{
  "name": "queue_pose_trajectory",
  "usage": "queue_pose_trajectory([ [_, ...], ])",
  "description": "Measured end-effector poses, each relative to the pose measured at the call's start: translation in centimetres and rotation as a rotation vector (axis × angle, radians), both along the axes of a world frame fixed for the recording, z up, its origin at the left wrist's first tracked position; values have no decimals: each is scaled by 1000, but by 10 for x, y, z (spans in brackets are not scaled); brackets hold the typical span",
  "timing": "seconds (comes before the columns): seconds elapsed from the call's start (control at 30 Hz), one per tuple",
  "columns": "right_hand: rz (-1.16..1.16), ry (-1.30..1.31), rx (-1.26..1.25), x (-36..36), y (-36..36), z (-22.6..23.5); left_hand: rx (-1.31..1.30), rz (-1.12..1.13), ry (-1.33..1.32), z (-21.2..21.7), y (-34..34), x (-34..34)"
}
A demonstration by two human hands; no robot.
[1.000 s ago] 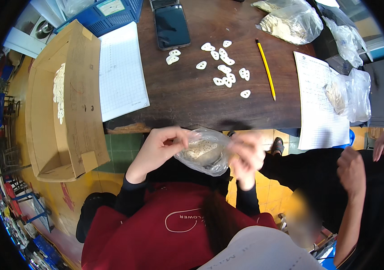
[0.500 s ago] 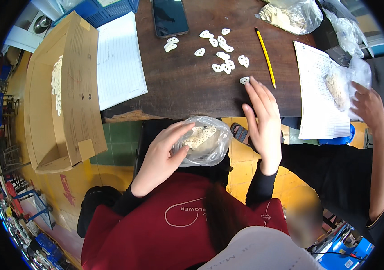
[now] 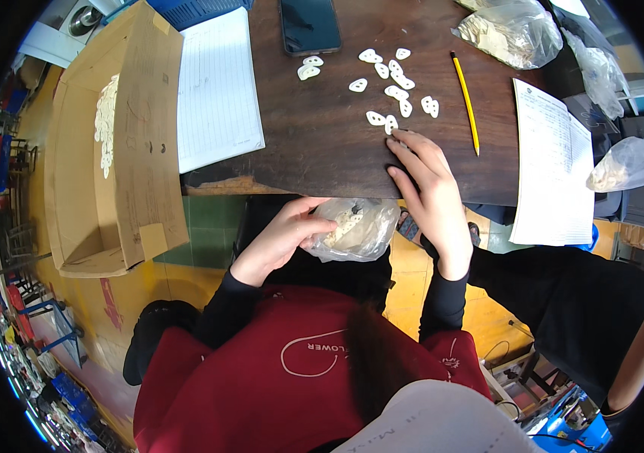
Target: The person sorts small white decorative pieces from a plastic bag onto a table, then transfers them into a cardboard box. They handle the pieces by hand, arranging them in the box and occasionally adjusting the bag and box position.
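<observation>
My left hand [image 3: 284,234] grips the rim of a clear plastic bag [image 3: 373,240] below the table edge, thumb over its side. Inside the bag lie several cream-white flat pieces [image 3: 346,225] with small holes. My right hand [image 3: 435,192] reaches over the table edge, fingers stretched out. Its fingertips touch or nearly touch a white piece with holes [image 3: 391,124]; the contact is partly hidden. Beyond it, several similar small white pieces [image 3: 396,92] lie scattered on the dark wooden table [image 3: 299,136], with two more [image 3: 309,69] apart near the phone.
An open cardboard box [image 3: 141,136] with white pieces stands left, beside a lined paper [image 3: 220,98]. A phone [image 3: 310,26], a yellow pencil [image 3: 466,106], a filled plastic bag [image 3: 514,34] and a notebook [image 3: 552,166] lie farther off. A co-worker sits at right, near another bag [image 3: 624,166].
My right hand has moved left to the scattered pieces; one has slid nearer the edge, and the lone edge piece is no longer seen. The co-worker's bag has moved right off the notebook.
</observation>
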State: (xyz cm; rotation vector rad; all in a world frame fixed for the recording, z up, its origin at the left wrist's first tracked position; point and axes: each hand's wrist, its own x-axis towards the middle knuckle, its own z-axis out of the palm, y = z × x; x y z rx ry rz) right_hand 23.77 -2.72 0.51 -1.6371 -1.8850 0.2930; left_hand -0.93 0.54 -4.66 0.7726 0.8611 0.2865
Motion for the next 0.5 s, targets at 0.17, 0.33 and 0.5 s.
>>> queue_pose_trajectory([
  [0.17, -94, -47, 27, 11, -18, 0, 23, -42, -20, -8, 0, -7],
  [0.33, 141, -38, -22, -6, -33, -8, 89, -88, -8, -12, 1, -12],
  [0.5, 299, -5, -50, -31, -59, -11, 77, -68, 70, -10, 3, -17],
])
